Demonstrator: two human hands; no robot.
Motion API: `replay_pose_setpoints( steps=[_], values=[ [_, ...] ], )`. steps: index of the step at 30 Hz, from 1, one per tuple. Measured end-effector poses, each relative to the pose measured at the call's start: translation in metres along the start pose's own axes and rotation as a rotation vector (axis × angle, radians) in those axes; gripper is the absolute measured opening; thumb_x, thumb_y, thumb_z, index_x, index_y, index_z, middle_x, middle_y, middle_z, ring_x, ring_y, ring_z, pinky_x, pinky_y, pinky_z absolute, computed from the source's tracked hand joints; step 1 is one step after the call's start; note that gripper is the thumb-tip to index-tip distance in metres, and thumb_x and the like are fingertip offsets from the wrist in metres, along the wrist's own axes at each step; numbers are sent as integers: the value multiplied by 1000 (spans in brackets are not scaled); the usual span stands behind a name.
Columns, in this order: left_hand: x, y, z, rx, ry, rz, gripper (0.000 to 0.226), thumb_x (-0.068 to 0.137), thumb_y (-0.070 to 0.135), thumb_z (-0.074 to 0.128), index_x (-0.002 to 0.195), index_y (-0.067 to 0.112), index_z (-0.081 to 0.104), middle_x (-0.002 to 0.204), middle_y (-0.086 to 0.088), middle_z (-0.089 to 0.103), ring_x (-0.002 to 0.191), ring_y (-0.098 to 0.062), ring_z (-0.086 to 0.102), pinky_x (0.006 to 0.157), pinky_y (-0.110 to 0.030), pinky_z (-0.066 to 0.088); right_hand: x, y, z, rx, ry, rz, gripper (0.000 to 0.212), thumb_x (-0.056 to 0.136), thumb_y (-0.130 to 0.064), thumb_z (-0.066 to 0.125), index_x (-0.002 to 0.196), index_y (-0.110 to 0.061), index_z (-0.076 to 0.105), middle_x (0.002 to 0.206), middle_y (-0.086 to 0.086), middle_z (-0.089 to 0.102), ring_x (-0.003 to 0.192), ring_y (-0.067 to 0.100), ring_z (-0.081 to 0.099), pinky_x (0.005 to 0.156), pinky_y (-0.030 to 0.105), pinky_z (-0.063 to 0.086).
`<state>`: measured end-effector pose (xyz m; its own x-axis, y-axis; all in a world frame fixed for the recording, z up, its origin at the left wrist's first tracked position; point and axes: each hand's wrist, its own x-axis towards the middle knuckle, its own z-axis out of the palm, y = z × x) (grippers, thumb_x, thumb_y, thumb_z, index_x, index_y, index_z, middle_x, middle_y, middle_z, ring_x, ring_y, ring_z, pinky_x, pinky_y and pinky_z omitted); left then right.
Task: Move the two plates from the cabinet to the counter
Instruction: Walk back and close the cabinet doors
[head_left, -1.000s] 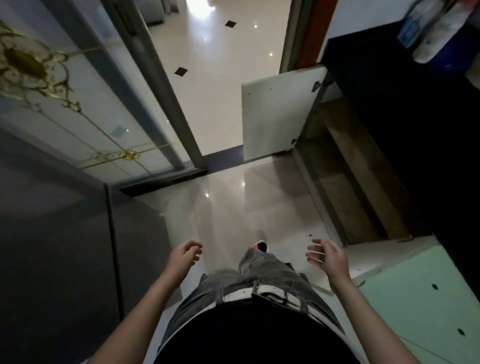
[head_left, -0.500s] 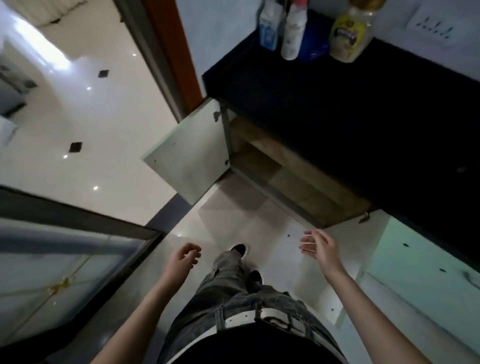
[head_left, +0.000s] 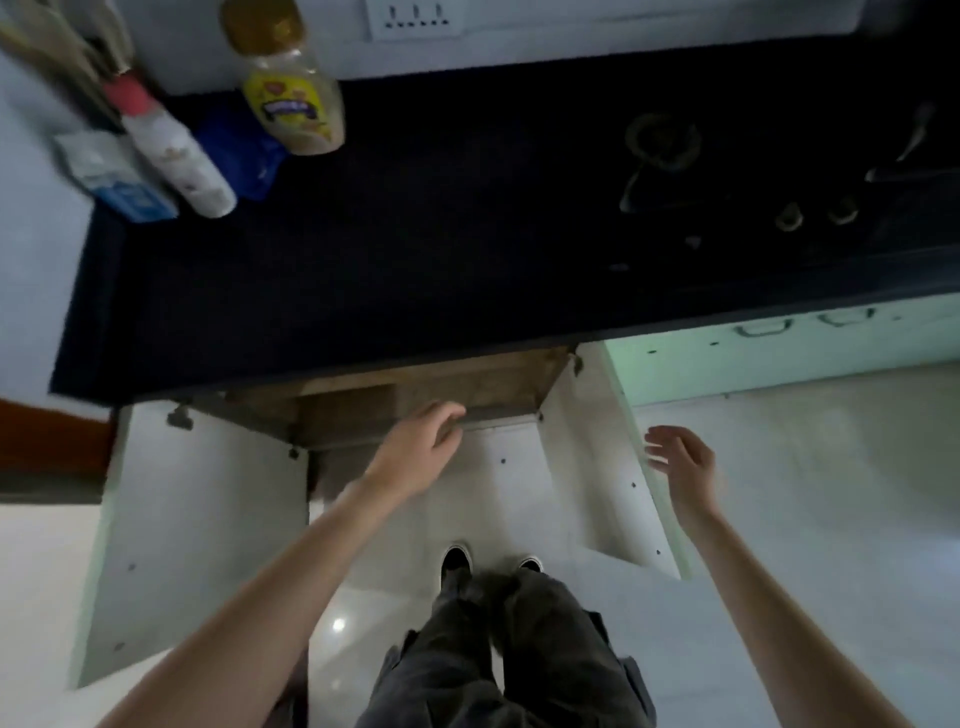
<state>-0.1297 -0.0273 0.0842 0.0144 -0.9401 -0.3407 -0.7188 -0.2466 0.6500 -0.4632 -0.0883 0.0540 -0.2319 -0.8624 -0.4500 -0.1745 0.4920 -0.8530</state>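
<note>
Left hand (head_left: 415, 452): extended forward over the front edge of the open cabinet (head_left: 415, 395), fingers loosely curled, grip holding nothing; fingertips at or just above the cabinet's lower sill, contact not certain.
Right hand (head_left: 683, 462): raised beside the right cabinet door (head_left: 587, 457), palm turned inward, fingers spread, grip wide and empty.
Cabinet: under the worktop (head_left: 395, 249), both doors swung out; left door (head_left: 202, 530) pale, with small screw holes; interior brown and dim, only a shallow strip of it visible below the worktop edge.
Plates: not visible; cabinet interior mostly hidden, whereabouts cannot be told.
Worktop: dark, nearly black surface along the wall.
On worktop, left rear: jar with yellow label (head_left: 291, 104); white bottle with pink cap (head_left: 171, 150), blurred; blue packet (head_left: 239, 150); blue and white carton (head_left: 119, 182).
On worktop, right: gas stove (head_left: 727, 171), burner ring and two knobs.
Wall behind: white socket strip (head_left: 415, 21).
Right of cabinet: pale green drawer fronts (head_left: 779, 353) with metal handles.
Below: glossy light floor (head_left: 805, 519), dark trousers, two dark shoes (head_left: 457, 558).
</note>
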Motion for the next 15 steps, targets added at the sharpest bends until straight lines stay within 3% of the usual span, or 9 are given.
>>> replay_pose_setpoints(
  steps=[4,7,9,11,12,13,15],
  values=[
    [80,13,-4,104,63,119,37,97,28,49,132,17,53,139,1,50,129,-16,45,107,-30,36,30,12,-1,-178,-3,-7,20,98,-11,49,106,-17,68,107,3,66,97,17,58,84,29,40],
    [130,6,-2,235,186,172,45,97,29,49,139,15,48,148,-2,44,139,-20,35,114,-34,27,48,27,7,-284,-134,-7,33,101,-17,48,130,-9,60,119,-1,60,110,14,54,91,28,40],
    [155,-3,1,370,203,200,50,98,33,47,144,16,42,154,-4,36,144,-23,27,118,-39,22,54,33,17,-280,-208,-19,31,102,-17,46,127,-14,63,109,-10,66,103,10,57,89,27,43],
    [170,-15,7,474,198,208,53,99,36,42,148,17,35,158,-5,30,147,-26,20,120,-45,18,58,41,23,-265,-228,-40,26,102,-15,45,116,-23,66,85,-27,65,84,-1,56,77,18,41],
    [174,-20,9,503,201,215,53,100,38,38,149,18,32,159,-5,27,148,-26,18,121,-46,17,58,44,23,-252,-230,-50,28,102,-14,44,118,-25,65,84,-30,65,84,-6,56,79,16,41],
    [175,-25,10,523,206,223,54,100,40,35,150,19,30,159,-5,26,148,-27,17,121,-47,15,58,47,23,-229,-243,-53,32,103,-13,44,125,-24,64,98,-28,68,95,-6,58,88,18,43],
    [176,-31,11,555,210,245,56,101,44,30,151,21,27,160,-5,25,149,-27,17,121,-47,14,57,48,25,-186,-262,-30,36,103,-14,44,135,-21,60,125,-4,70,120,5,58,104,25,42]
  ],
)
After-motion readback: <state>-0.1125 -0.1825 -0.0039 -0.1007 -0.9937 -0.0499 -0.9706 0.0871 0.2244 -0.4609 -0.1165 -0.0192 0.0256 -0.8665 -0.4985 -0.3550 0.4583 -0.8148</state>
